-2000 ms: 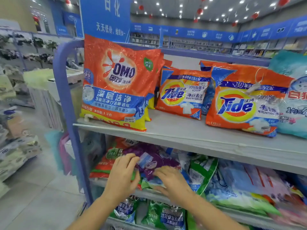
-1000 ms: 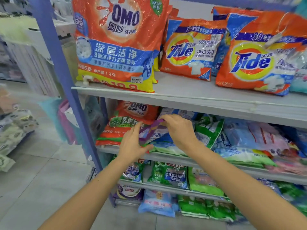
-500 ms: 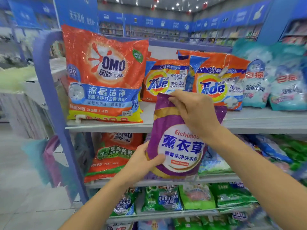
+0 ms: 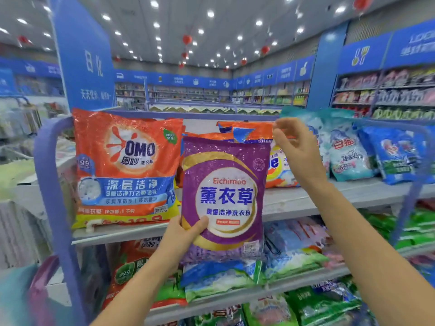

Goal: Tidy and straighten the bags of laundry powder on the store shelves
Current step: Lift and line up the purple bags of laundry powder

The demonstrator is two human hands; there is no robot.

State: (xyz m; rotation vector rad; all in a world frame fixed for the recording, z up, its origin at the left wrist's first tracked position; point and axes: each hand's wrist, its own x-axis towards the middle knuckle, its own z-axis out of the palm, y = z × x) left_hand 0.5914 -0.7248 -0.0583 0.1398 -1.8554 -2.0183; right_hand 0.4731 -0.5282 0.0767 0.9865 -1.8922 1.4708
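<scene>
From the head camera, the purple bag (image 4: 223, 196) of laundry powder is in the middle of the picture. It is held up straight in front of the top shelf (image 4: 306, 201), with its front facing us.

The left hand (image 4: 183, 234) grips the purple bag at its 7 o'clock corner. The thumb lies on the front and the other fingers are hidden behind the bag.

The right hand (image 4: 299, 151) is up at the bag's 1 o'clock corner, just beside it. Its fingers are bent loosely and hold nothing. I cannot tell if they touch the bag.

At 9 o'clock from the purple bag, a big orange OMO bag (image 4: 124, 168) stands upright on the top shelf. Behind the purple bag an orange Tide bag (image 4: 275, 165) peeks out. At 3 o'clock there are teal bags (image 4: 346, 156), then a blue bag (image 4: 395, 154), all leaning on the same shelf.

At 6 o'clock, on the lower shelf (image 4: 235, 296), more bags lie flat in a messy pile.
</scene>
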